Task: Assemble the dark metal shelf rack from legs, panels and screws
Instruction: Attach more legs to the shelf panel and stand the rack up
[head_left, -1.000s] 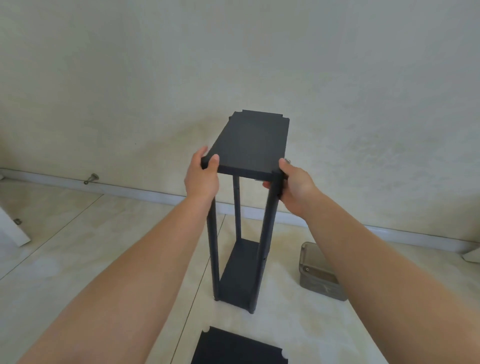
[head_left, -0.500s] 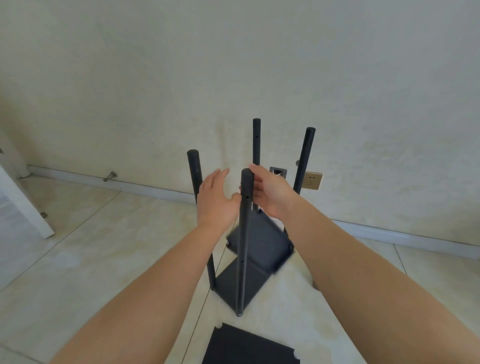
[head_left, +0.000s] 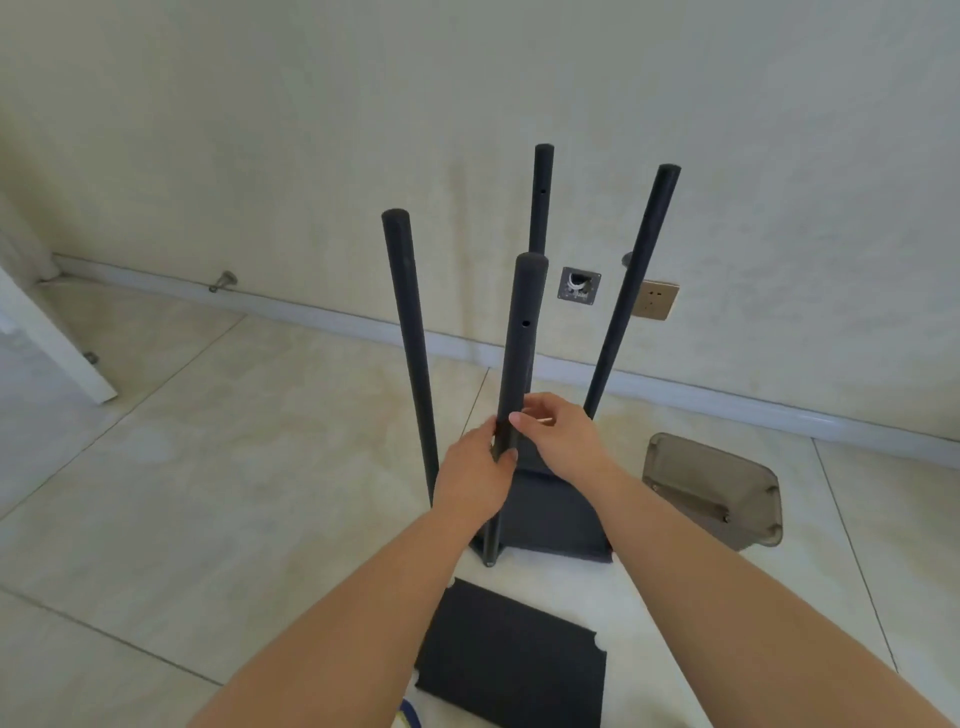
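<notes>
At 12 o'clock, stood 4 legs (head_left: 521, 332) on btm panel (head_left: 550, 514), both hands (head_left: 475, 480) gripping nearest leg; spare panel (head_left: 511, 654) at 6 o'clock not yet fitted.

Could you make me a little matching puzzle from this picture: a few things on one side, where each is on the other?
Things:
1. near leg
2. loose panel
3. grey box
4. wall socket

Places:
A. on the wall above the skirting
B. flat on the floor, nearest the camera
C. on the floor right of the rack
D. held by both hands

Pairs: 1-D, 2-B, 3-C, 4-A
</notes>
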